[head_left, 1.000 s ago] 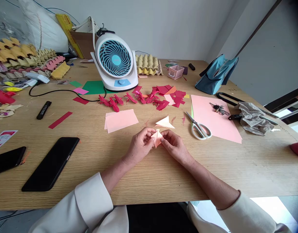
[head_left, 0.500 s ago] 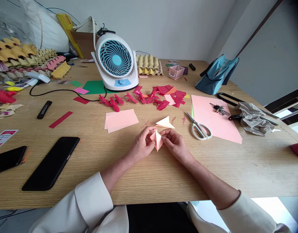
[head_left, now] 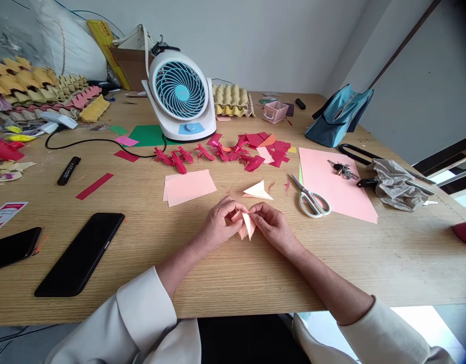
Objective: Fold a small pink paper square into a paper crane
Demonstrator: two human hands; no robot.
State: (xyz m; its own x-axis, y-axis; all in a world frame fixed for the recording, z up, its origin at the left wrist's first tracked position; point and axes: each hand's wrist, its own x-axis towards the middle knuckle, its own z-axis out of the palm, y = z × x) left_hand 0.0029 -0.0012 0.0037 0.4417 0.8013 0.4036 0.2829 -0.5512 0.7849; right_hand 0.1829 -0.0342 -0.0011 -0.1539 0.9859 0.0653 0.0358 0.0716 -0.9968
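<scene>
A small piece of folded pink paper (head_left: 247, 227), with two points hanging downward, is pinched between my hands just above the table. My left hand (head_left: 223, 221) grips its left side with thumb and fingers. On the right side, my right hand (head_left: 273, 225) pinches the paper near its top. Just beyond my hands lies a pale folded paper triangle (head_left: 258, 190). Flat pink paper rectangles (head_left: 190, 188) rest farther left. White-handled scissors (head_left: 314, 203) lie to the right, partly over a large pink sheet (head_left: 354, 194).
Red folded paper pieces (head_left: 185, 155) and scraps spread across the middle, before a white fan (head_left: 182, 96). Two phones (head_left: 81, 253) and a black marker (head_left: 68, 171) lie at left. Keys (head_left: 344, 170), a crumpled cloth (head_left: 399, 184) and a blue bag (head_left: 339, 115) are at right.
The folded pink paper has turned and its lower points have spread apart, so two now show. My left fingers have shifted over its top.
</scene>
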